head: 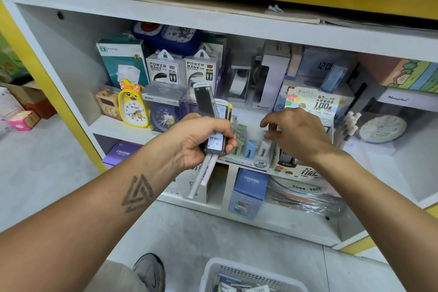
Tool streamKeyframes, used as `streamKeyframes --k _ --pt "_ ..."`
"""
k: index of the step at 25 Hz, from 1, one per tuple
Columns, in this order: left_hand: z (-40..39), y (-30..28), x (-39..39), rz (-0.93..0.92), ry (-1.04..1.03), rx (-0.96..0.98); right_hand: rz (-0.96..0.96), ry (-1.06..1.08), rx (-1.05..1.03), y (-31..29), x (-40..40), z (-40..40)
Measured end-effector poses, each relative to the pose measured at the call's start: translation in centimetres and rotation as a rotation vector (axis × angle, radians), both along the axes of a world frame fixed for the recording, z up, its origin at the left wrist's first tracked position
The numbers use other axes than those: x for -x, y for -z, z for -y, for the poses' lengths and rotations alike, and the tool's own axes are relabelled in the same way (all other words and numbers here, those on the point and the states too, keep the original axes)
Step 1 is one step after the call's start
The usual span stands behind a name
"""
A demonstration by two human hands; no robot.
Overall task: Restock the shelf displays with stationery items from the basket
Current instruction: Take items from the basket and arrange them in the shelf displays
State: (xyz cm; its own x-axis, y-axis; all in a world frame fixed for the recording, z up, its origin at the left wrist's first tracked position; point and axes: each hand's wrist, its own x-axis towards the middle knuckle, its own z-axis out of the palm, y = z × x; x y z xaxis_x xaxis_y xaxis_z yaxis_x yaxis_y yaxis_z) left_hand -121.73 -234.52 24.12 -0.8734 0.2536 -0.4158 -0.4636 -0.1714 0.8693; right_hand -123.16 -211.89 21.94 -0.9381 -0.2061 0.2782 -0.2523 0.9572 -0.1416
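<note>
two white pens (203, 174) in left hand (199, 141), right hand (296, 130) empty

**Tight squeeze on the middle shelf**

Only open pocket is the bare left end of the shelf (78, 92), around 9 o'clock from the yellow duck clock (132, 108). Toward 12 o'clock the power bank boxes (182, 70) wall off the back. The lead display box (310, 111) crowds 3 o'clock. Floor beside the basket (214, 270) is open.
</note>
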Motion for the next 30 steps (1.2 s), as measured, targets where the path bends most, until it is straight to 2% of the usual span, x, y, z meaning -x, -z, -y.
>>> streamKeyframes --k 3,7,9,12,13,14,15,16,18,19,21,27,30 --pt "-0.5 -0.3 -0.2 -0.004 0.013 -0.030 -0.037 0.012 -0.064 0.0 -0.1 0.3" --pt "-1.3 -0.5 -0.3 -0.024 0.012 -0.054 0.014 0.033 0.033 -0.1 -0.4 0.6" --pt "-1.5 -0.6 -0.3 -0.026 0.017 -0.066 0.035 0.043 -0.047 -0.1 -0.6 0.6" --pt "-1.8 -0.5 -0.3 -0.022 0.015 -0.084 0.127 0.064 -0.294 -0.1 -0.4 0.8" --pt "-2.0 -0.4 -0.2 -0.018 0.017 -0.090 0.140 0.043 -0.309 -0.3 -0.4 0.7" --pt "-2.1 -0.4 -0.2 -0.013 0.023 -0.099 0.138 0.020 -0.234 -0.5 -0.5 0.7" --pt "-2.3 -0.4 -0.2 -0.006 0.031 -0.112 0.139 0.018 -0.043 -0.8 -0.7 0.7" --pt "-2.5 -0.4 -0.3 0.000 0.040 -0.130 0.165 0.035 0.243 -1.2 -0.9 0.7" --pt "-3.2 -0.4 -0.3 0.015 0.065 -0.173 0.363 0.054 0.886 -2.2 -1.5 0.6" --pt "-3.8 -0.4 -0.4 0.021 0.082 -0.190 0.462 0.053 1.060 -2.7 -2.0 0.5" --pt "-4.9 -0.5 -0.6 0.027 0.111 -0.209 0.550 0.044 1.178 -3.0 -2.7 0.0" --pt "-8.2 -0.1 -0.8 0.058 0.163 -0.237 0.510 0.149 1.368 -3.8 -3.8 -2.9" --pt "-9.4 -0.3 -1.0 0.080 0.209 -0.282 0.353 0.176 1.406 -4.2 -4.2 -4.3"
